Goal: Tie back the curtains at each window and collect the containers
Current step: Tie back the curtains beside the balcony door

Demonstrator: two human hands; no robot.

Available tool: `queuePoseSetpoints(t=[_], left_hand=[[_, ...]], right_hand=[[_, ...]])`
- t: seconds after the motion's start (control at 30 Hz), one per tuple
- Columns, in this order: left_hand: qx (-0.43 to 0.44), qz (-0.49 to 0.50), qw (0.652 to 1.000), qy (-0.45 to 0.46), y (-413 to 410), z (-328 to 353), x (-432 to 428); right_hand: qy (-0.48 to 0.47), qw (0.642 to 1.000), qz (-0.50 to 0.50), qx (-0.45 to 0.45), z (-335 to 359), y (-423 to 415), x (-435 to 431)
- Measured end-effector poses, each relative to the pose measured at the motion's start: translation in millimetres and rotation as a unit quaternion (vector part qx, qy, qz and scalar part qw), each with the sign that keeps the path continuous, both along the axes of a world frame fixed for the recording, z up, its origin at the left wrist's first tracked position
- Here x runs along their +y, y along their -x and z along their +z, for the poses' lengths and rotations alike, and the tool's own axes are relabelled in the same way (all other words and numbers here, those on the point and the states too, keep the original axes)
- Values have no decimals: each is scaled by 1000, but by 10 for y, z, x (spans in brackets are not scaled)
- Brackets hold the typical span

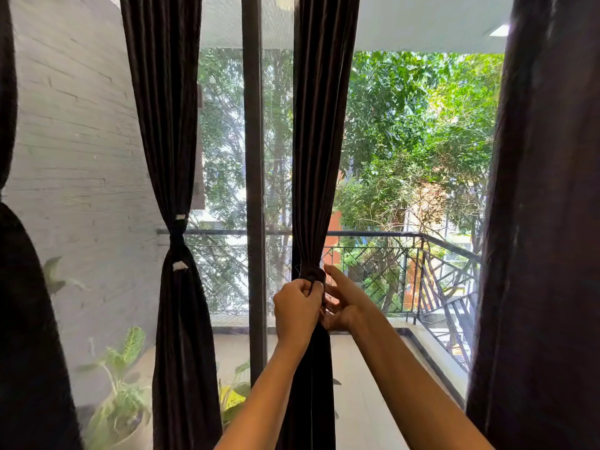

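Curtains, dark brown: four panels.
- Far-left panel [22,303] and second panel [168,125]: each cinched at mid-height. The second carries two white tags [179,265], print too small to read.
- Third panel [319,141]: gathered at a dark tie [312,273], in front of the window post [254,157].
- Right panel [545,222]: hanging loose.

Hands: two.
- Left hand [297,308] pinches the tie.
- Right hand [344,302] has its fingers laid against the tie; its grip is hidden.

Beyond the screen: balcony railing [406,251], two potted plants [120,394], trees.
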State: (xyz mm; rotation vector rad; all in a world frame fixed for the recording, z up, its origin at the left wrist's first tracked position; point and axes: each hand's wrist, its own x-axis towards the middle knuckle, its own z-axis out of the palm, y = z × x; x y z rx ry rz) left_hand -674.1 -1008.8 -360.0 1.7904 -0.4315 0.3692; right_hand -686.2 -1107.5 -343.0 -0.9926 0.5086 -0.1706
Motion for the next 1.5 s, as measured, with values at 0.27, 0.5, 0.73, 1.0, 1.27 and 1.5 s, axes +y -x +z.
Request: queuePoseSetpoints(t=[0.27,0.5,0.73,1.0,1.27,1.5], left_hand=[[-4,-59,998,-1,-62,-92,121],[-19,-70,997,10,-86,-143,189],[-43,-73,996,-3,-136,-169,183],[-83,-67,994,-37,-122,-203,181],[-82,-67,994,-35,-120,-207,125],[-74,-73,994,-29,-130,-257,83]], right_hand=[[-46,997,66,-3,144,-15,112],[-146,978,112,-94,115,-7,129],[-74,984,135,-91,86,17,118],[-86,991,67,-72,72,49,63],[-25,992,70,-101,59,34,-111],[312,947,77,25,217,97,-237]])
